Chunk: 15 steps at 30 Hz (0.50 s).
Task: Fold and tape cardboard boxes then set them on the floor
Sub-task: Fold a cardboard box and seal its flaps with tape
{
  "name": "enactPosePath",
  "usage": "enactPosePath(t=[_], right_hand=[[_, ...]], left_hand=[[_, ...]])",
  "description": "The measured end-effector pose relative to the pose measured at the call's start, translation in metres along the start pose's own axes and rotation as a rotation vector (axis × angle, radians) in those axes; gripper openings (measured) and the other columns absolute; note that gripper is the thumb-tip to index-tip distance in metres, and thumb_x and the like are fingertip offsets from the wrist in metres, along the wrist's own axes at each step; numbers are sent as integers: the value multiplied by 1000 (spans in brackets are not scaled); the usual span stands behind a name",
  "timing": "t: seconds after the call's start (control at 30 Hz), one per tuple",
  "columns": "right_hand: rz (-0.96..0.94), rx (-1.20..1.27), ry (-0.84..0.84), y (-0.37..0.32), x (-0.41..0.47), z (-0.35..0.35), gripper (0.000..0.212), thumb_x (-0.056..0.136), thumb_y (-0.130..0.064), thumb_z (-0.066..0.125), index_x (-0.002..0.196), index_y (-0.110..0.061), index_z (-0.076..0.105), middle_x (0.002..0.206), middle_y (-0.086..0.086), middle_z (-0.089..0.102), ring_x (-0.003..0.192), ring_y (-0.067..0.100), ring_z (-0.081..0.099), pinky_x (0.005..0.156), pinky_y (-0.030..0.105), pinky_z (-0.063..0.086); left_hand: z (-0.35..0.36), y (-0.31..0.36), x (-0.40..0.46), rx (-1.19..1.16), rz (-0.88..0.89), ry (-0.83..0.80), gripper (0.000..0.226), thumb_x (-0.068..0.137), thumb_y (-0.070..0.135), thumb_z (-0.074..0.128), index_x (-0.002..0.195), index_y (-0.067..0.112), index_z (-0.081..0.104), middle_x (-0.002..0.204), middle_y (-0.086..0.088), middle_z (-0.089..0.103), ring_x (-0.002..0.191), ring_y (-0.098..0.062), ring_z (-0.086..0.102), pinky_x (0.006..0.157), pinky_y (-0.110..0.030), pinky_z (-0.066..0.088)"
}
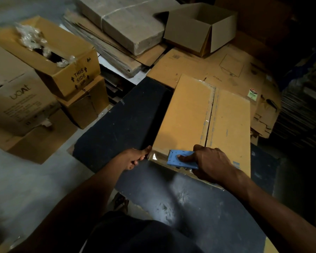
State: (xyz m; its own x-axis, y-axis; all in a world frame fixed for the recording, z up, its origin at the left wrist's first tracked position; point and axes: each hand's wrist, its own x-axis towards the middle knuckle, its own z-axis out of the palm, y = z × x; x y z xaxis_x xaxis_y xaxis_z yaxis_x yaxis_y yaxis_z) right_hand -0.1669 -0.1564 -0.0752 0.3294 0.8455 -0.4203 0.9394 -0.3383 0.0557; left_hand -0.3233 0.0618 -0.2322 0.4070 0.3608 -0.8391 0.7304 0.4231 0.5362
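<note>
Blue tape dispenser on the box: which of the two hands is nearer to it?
Right. The right hand holds the blue tape dispenser, a finger pressing on it. The left hand grips the box at its near left corner, beside the dispenser.

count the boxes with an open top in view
2: a grey-brown open box at the top right on flattened cardboard, and the "THIS SIDE" box at left, crumpled plastic in its opening. Others may be hidden in the dark edges.

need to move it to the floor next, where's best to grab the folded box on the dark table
Judging by its long, flat pose, take the folded box by its two long side edges, one hand from each side. The near end is occupied by the blue tape dispenser.
</note>
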Motion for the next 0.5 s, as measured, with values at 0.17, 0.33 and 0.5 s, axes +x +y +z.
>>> enactPosePath(t=[0.17,0.33,0.5], right_hand=[[20,-25,-31,-4,-1,-6,60,99,-41,55,151,-58,31,111,-7,51,101,20,62,77,33,51],[37,-48,-73,-7,3,-14,63,94,-31,64,147,-58,42,119,-5,55,104,26,66,72,33,45],[30,-44,-150,-5,0,-13,67,91,-37,68,150,-54,40,124,-1,57,106,27,65,70,33,43]], left_hand=[[-3,4,-5,26,534,416,33,91,50,74,86,18,69,82,0,74,71,-14,66,77,-39,60],[31,-10,-36,846,1567,464,73,83,60,76,135,11,67,141,-6,64,133,-19,57,115,-36,41],[42,-26,18,1154,1759,678,47,86,17,70,132,6,70,138,-12,67,130,-26,63,112,-50,46]])
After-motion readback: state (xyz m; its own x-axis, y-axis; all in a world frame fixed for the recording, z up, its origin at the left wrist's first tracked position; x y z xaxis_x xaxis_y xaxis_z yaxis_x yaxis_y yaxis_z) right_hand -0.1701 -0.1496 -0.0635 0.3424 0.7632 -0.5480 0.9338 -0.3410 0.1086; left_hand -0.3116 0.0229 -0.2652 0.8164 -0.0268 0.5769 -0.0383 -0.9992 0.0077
